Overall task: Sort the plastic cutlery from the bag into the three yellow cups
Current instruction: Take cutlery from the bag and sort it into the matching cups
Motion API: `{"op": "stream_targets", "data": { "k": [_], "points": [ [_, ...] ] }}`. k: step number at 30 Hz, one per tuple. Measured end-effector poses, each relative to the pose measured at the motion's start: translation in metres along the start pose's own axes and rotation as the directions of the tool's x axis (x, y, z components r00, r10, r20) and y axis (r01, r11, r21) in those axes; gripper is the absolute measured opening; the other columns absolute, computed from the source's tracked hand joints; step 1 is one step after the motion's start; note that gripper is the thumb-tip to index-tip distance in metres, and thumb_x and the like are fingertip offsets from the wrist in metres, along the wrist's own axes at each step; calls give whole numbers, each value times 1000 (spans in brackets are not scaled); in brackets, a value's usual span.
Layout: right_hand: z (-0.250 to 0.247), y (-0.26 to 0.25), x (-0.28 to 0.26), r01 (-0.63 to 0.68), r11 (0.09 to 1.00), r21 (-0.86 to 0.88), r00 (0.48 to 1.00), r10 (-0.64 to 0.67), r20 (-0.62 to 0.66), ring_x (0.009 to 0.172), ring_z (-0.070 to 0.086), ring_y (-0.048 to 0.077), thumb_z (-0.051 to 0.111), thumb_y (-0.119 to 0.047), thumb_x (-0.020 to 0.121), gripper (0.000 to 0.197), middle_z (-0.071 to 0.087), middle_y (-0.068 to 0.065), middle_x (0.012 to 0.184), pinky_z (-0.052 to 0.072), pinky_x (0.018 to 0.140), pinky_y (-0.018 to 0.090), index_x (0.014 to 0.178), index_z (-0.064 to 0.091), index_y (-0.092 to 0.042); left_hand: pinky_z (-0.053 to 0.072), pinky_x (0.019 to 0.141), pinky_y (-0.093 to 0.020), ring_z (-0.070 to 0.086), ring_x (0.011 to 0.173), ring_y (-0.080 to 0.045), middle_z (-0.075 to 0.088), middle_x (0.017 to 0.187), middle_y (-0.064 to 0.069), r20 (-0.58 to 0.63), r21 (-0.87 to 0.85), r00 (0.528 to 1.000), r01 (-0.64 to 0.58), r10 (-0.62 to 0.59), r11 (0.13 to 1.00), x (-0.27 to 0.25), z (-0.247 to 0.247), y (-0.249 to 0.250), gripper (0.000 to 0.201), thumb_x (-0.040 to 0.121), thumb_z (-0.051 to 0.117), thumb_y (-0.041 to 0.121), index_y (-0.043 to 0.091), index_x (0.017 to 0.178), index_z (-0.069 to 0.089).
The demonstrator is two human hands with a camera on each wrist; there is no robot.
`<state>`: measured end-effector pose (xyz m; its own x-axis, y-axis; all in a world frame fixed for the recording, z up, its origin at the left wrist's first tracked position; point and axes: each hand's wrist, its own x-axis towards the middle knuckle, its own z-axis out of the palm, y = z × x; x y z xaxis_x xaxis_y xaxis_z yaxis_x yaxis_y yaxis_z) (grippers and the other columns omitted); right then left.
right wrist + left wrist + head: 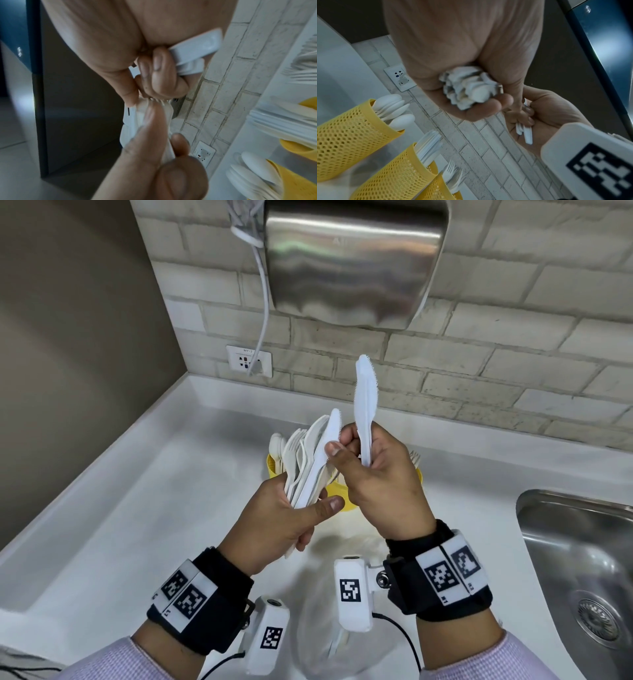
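My left hand (317,506) grips a fanned bundle of white plastic cutlery (310,460), forks and spoons with a knife on top. My right hand (342,445) holds white knives (365,402) upright in its curled fingers, while its thumb and forefinger pinch the bundle's top knife (331,433). Three yellow mesh cups stand behind the hands. The left cup (351,135) holds spoons, the middle cup (399,173) knives, and the right cup (436,189) forks. In the head view the cups (272,467) are mostly hidden. The clear bag (329,628) lies on the counter under my wrists.
A steel sink (582,559) is set into the white counter (137,508) at the right. A steel hand dryer (352,261) hangs on the brick wall above the cups, its cord plugged into a socket (249,361). A side wall closes the left.
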<state>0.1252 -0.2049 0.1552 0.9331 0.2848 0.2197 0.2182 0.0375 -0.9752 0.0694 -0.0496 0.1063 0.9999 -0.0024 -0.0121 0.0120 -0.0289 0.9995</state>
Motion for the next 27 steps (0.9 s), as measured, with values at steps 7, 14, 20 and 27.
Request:
{"op": "stream_targets", "data": {
  "k": [7,14,20,27],
  "points": [
    [-8,-6,3,-134,954,267,991,129,35,38,23,8,54,-11,104,19,33,-9,52,23,41,17,88,45,-14,35,47,-25,42,42,-24,52,50,-10,-7,24,999,42,-42,999,-4,1,3,26,79,83,45,24,83,68],
    [-12,-3,2,-59,998,-12,998,59,32,38,41,3,65,-9,98,25,44,-18,46,32,45,12,76,56,-15,33,44,-23,38,41,-22,46,47,-6,-32,22,998,49,-48,999,-3,7,4,24,87,82,29,36,70,67],
    [-16,4,5,-143,955,259,988,155,-25,40,19,13,61,-3,99,17,28,-2,50,17,44,23,84,55,-8,35,48,-28,38,48,-26,45,53,-6,-43,-36,998,34,-36,999,-2,8,4,20,81,86,37,31,72,68],
    [-17,6,2,-136,927,351,985,165,-55,39,21,13,59,-3,99,29,29,-3,50,22,41,21,75,59,-18,35,48,-28,39,47,-22,51,65,-6,-69,-178,995,54,-67,983,-3,9,6,28,79,73,56,29,75,67]
  ]
}}
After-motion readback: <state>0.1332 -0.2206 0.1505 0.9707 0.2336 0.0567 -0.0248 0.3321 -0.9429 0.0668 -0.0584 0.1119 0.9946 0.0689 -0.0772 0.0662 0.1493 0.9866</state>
